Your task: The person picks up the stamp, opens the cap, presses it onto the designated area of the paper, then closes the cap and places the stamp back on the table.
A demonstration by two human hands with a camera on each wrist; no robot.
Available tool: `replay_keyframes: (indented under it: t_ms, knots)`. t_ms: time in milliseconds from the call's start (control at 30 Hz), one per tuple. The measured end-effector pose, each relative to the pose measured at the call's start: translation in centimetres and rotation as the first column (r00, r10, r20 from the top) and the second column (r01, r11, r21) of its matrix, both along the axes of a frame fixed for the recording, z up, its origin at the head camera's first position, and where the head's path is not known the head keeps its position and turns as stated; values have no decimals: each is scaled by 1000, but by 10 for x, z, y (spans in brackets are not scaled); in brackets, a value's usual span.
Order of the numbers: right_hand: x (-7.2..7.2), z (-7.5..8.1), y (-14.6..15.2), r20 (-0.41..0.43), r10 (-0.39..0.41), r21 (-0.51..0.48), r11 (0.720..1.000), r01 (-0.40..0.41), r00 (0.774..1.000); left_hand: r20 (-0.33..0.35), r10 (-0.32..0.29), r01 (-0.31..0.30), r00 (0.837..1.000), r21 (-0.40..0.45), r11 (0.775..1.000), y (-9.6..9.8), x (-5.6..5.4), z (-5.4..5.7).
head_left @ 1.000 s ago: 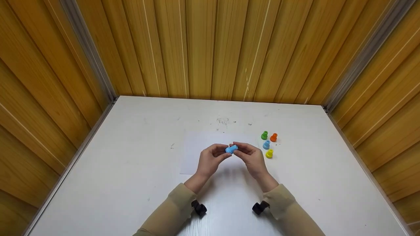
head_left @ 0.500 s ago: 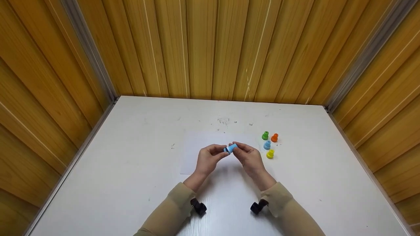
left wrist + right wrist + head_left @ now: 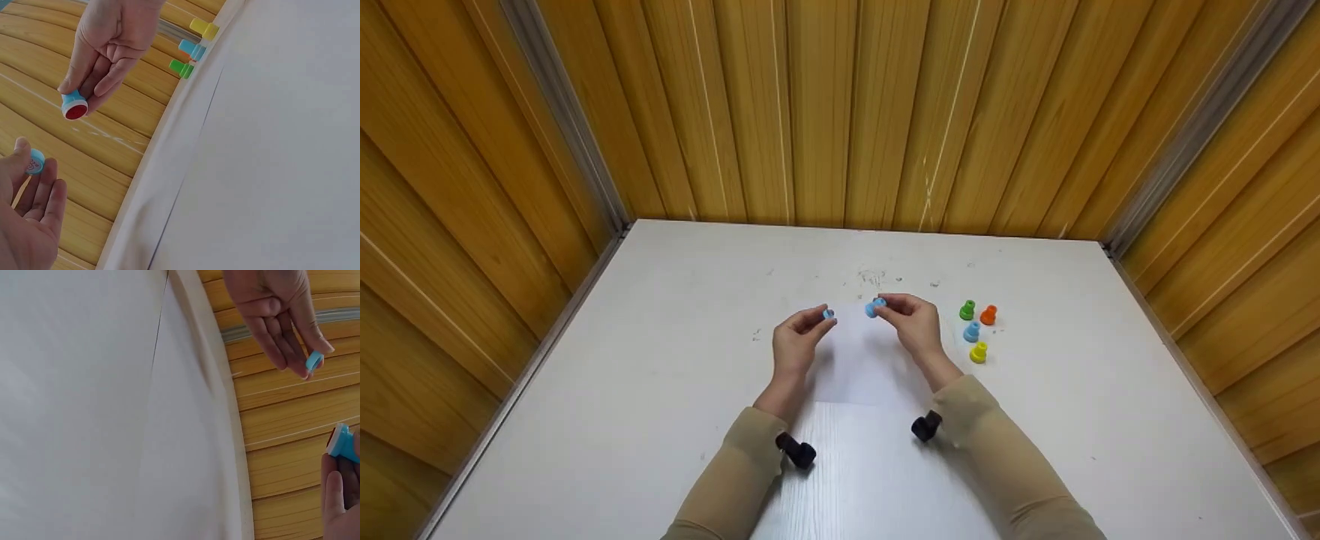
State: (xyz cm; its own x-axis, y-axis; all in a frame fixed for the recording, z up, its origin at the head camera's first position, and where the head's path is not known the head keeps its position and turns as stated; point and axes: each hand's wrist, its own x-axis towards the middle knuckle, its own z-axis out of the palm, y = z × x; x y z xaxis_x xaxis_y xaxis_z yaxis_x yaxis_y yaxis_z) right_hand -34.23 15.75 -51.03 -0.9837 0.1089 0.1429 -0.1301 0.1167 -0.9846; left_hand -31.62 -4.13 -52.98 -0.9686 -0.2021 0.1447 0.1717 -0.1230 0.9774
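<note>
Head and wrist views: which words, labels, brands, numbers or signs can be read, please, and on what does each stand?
Nothing can be read with certainty.
Blue cap in the left hand: print on its face, too small and blurred.
Blue stamp in the right hand: no readable text on its red face.
Dark marks on the table: no readable words.

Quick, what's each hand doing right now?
Left hand: pinching a small blue cap.
Right hand: holding a blue stamp, its red face uncovered.
</note>
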Motion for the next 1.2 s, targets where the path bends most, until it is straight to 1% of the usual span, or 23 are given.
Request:
replay_keyframes:
  t_ms: [67,133,267,433,600,700,933,1200]
  knots:
    - [-8,-1,-6,-18,2,85,996,0,1000,5,21,-21,1000,4,1000,-3,-2,-1]
    - [-16,-2,-12,-14,4,173,985,-2,1000,7,40,-40,999,3,999,-5,-3,-2]
    - [-28,-7,-23,31,11,337,941,-21,999,11,72,-72,997,-15,997,-7,-4,-4]
    - [-35,-11,-33,89,34,448,891,-71,995,11,82,-81,997,-15,997,-8,-6,-7]
    - [-37,-16,-39,148,61,493,860,-127,987,25,89,-89,996,-21,996,-6,-7,-8]
    - [-37,-17,-40,166,82,505,849,-156,983,13,89,-88,996,-16,996,-7,-6,-9]
    - [-39,-16,-41,152,100,578,798,-170,983,17,75,-75,997,-34,997,-5,-5,-9]
    - [-39,-17,-42,136,103,598,784,-164,985,29,59,-57,998,-68,996,-5,-4,-11]
